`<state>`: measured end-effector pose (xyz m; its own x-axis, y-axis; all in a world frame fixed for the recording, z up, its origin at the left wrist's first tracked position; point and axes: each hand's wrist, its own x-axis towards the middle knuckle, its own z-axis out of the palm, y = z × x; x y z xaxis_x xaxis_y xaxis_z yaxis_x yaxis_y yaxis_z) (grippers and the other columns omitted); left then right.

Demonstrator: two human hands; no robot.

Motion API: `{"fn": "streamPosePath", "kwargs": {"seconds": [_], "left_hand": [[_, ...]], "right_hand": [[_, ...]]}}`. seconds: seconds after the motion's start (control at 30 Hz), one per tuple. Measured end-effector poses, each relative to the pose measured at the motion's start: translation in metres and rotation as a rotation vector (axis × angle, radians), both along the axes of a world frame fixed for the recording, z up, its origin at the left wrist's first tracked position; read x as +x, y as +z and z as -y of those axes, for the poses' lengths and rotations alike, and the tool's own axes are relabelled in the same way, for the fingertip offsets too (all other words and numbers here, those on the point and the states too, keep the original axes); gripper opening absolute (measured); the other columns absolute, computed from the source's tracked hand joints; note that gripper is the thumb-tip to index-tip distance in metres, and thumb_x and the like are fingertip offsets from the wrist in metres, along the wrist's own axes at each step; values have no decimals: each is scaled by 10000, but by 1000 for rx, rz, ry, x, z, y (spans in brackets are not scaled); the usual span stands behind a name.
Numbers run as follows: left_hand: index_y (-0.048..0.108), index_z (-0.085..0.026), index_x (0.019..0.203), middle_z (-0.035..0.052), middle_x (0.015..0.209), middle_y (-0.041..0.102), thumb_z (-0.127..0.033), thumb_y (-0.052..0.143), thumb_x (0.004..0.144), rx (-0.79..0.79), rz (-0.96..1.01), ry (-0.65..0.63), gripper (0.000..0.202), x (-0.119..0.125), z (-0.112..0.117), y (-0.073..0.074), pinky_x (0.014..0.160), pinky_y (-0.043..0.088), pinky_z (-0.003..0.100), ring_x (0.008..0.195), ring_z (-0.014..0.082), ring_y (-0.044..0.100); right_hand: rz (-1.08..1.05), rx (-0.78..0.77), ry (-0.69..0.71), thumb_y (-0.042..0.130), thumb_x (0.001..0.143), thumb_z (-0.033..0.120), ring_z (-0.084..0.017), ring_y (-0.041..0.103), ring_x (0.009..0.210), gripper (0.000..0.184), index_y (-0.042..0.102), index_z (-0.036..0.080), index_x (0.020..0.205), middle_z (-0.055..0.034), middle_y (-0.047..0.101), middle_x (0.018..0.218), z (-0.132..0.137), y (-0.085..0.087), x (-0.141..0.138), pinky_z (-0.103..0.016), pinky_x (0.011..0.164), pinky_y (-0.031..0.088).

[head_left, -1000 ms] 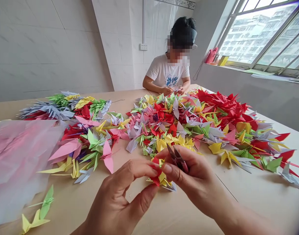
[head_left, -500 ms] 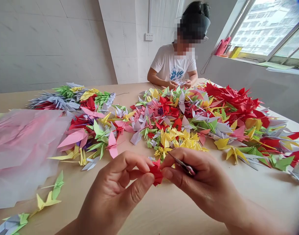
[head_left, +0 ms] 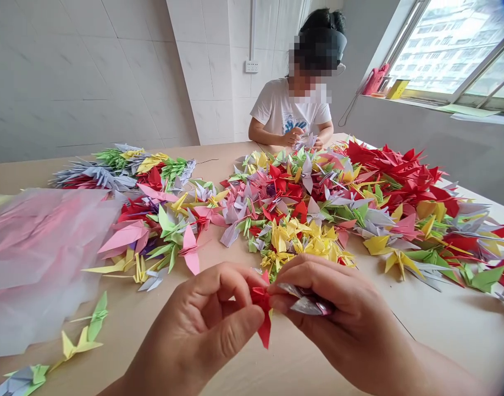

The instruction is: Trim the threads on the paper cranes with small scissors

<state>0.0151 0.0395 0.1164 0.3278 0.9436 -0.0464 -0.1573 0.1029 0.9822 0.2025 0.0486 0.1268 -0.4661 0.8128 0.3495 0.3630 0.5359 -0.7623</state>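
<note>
My left hand (head_left: 202, 330) and my right hand (head_left: 338, 319) meet low in the middle of the view, both pinched on a small red folded paper crane (head_left: 263, 311). The right hand also grips a shiny folded thing (head_left: 307, 301) between its fingers; I cannot make out what it is. Just beyond my hands lies a heap of yellow paper cranes (head_left: 301, 242), part of a wide spread of many-coloured cranes (head_left: 317, 192) on the tan table (head_left: 441, 330).
A person in a white shirt (head_left: 291, 113) sits across the table with a pale crane in hand. A translucent pink plastic bag (head_left: 33, 258) lies at the left. Loose green and yellow cranes (head_left: 84, 333) lie near the front left. A window sill (head_left: 420, 102) runs along the right.
The red crane has turned between my fingers, with a point now hanging down. My right hand has closed further over the shiny thing. The view shifted slightly.
</note>
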Motion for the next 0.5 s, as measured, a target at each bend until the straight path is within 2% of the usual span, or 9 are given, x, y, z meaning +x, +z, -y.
{"fn": "streamPosePath", "kwargs": {"seconds": [0.07, 0.17, 0.23, 0.37, 0.5], "left_hand": [[556, -211, 689, 11, 971, 613, -158, 658, 744, -2, 27, 4, 127, 2, 0, 0, 699, 511, 218, 824, 142, 609], [558, -223, 720, -1, 1091, 572, -126, 665, 733, 7, 39, 39, 144, 4, 0, -2, 801, 501, 242, 896, 139, 608], [562, -231, 750, -4, 1102, 573, -145, 659, 745, -14, 62, 32, 129, 5, 1, -3, 828, 492, 250, 943, 149, 602], [576, -253, 849, -13, 894, 632, -180, 608, 800, -100, 121, -51, 94, 4, 1, -2, 732, 504, 211, 814, 122, 619], [600, -250, 820, -28, 773, 614, -207, 621, 793, -74, 114, -11, 55, 0, -1, 0, 689, 483, 179, 742, 103, 586]], "right_hand": [[-10, 1, -19, 559, 802, 87, -134, 558, 615, 139, 577, 213, 858, -17, 616, 725, 1, 0, 1, -232, 567, 448], [-39, 12, -31, 565, 828, 133, -125, 553, 582, 79, 579, 211, 829, -10, 618, 688, 2, 2, 1, -221, 532, 441], [-56, 21, -24, 575, 829, 148, -125, 564, 578, 63, 586, 209, 818, -10, 626, 678, 2, 4, 0, -219, 520, 445], [-72, -6, 18, 572, 825, 123, -129, 588, 592, 101, 594, 221, 822, -4, 642, 689, 1, 7, -3, -222, 541, 468], [-44, 1, -21, 584, 845, 238, -122, 557, 539, 26, 601, 231, 826, -2, 613, 648, 0, 13, 3, -213, 480, 448]]}}
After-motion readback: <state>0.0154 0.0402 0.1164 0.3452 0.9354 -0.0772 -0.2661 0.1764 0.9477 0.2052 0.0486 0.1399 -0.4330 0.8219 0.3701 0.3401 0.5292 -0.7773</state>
